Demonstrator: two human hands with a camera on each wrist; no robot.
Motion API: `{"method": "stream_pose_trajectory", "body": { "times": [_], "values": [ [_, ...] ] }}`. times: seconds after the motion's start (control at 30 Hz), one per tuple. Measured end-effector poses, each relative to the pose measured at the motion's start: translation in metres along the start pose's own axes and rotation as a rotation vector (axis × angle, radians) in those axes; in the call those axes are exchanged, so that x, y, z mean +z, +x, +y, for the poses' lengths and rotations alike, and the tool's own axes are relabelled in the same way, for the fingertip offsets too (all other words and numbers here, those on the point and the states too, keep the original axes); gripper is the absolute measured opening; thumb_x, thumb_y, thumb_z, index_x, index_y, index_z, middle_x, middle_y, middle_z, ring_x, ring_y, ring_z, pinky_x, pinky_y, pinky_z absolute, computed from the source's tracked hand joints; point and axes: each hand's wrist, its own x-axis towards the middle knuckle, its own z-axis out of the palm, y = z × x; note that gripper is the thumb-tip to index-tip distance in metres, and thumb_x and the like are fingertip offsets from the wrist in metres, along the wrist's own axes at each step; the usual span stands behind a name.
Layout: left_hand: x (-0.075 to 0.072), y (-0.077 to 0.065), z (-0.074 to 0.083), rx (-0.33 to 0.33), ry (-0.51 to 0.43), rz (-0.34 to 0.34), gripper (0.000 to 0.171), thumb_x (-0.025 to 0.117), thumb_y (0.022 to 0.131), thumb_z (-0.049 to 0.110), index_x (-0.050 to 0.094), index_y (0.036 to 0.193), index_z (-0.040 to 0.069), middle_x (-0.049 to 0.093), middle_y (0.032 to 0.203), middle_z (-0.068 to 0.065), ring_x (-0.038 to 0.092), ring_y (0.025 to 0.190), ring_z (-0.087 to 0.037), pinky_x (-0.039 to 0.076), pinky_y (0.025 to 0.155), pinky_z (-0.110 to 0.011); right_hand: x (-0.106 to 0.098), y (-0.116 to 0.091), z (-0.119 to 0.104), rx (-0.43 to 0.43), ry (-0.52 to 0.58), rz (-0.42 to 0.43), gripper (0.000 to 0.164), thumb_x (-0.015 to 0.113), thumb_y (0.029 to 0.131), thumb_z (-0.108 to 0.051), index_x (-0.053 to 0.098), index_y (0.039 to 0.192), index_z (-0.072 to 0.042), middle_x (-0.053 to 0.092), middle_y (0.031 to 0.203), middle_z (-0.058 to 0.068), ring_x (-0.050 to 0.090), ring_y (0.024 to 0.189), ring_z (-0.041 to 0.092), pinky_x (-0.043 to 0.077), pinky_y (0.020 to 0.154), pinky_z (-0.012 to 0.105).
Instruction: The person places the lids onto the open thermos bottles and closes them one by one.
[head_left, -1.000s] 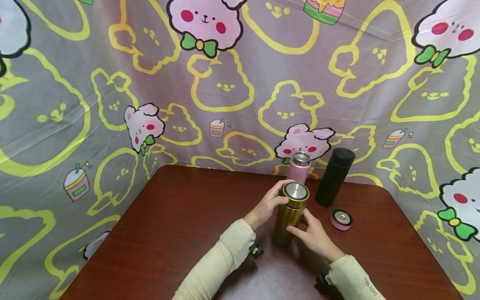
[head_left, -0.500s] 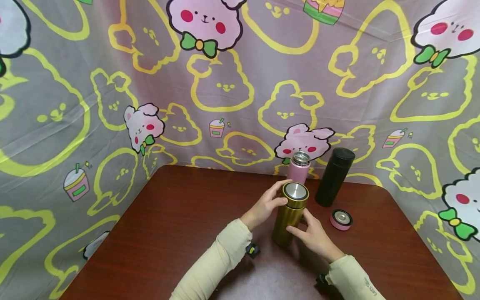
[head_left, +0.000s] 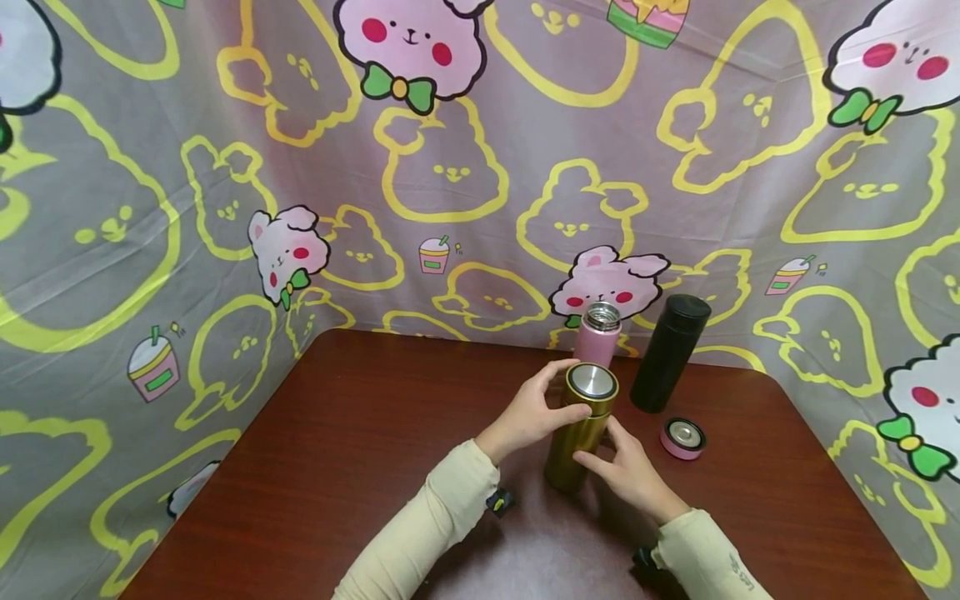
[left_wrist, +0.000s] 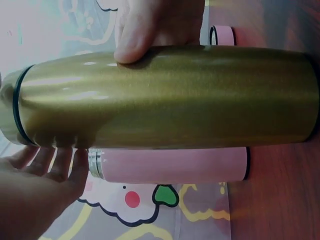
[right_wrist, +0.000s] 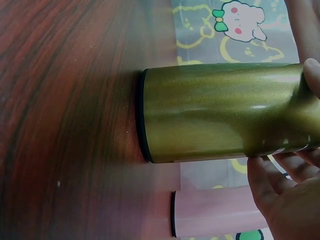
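A gold thermos stands upright on the table, its gold lid with a silver top in place. My left hand holds it at the lid, fingers behind and thumb across the front near the seam. Lower down, my right hand grips the body, with the thumb in front. In the left wrist view the thermos fills the middle, and the right thumb presses its side. The right wrist view shows its dark base against the tabletop and the right fingers along the body.
Behind the gold thermos stands a pink thermos with its metal mouth uncovered. A black thermos stands to its right. A pink lid lies underside up on the brown table. Patterned cloth hangs around the table.
My left thumb has shifted down and right across the lid's front, and the left forearm has drifted slightly left. My right hand and the thermos body stay put.
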Motion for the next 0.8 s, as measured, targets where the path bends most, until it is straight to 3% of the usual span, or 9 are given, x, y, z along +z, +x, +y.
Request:
{"method": "stream_pose_trajectory", "body": {
  "times": [0.23, 0.47, 0.8],
  "values": [
    [0.008, 0.0, 0.0, 0.004, 0.055, 0.059, 0.064, 0.075, 0.082, 0.022, 0.044, 0.137, 0.019, 0.056, 0.122, 0.004, 0.057, 0.103, -0.011, 0.047, 0.084, -0.028, 0.0, 0.0, 0.002, -0.015, 0.003, 0.001, 0.058, 0.074, 0.083, -0.02, 0.045, 0.132, -0.012, 0.057, 0.123, 0.008, 0.057, 0.11, 0.027, 0.048, 0.088, 0.043],
    [0.01, 0.001, 0.0, 0.013, 0.064, 0.087, 0.063, 0.076, 0.081, 0.021, 0.045, 0.136, 0.017, 0.057, 0.119, 0.002, 0.058, 0.1, -0.011, 0.047, 0.083, -0.028, -0.003, -0.003, -0.024, -0.016, -0.004, -0.015, 0.056, 0.073, 0.084, -0.011, 0.044, 0.131, -0.002, 0.057, 0.122, 0.017, 0.056, 0.109, 0.035, 0.048, 0.086, 0.049],
    [0.006, 0.003, -0.002, 0.005, 0.007, 0.036, 0.063, 0.072, 0.084, 0.015, 0.043, 0.14, 0.013, 0.056, 0.124, -0.003, 0.056, 0.102, -0.011, 0.047, 0.084, -0.028, -0.004, -0.004, -0.034, 0.018, 0.0, -0.014, 0.055, 0.073, 0.083, -0.01, 0.046, 0.129, -0.003, 0.057, 0.122, 0.016, 0.056, 0.109, 0.034, 0.047, 0.087, 0.05]
  ]
}}
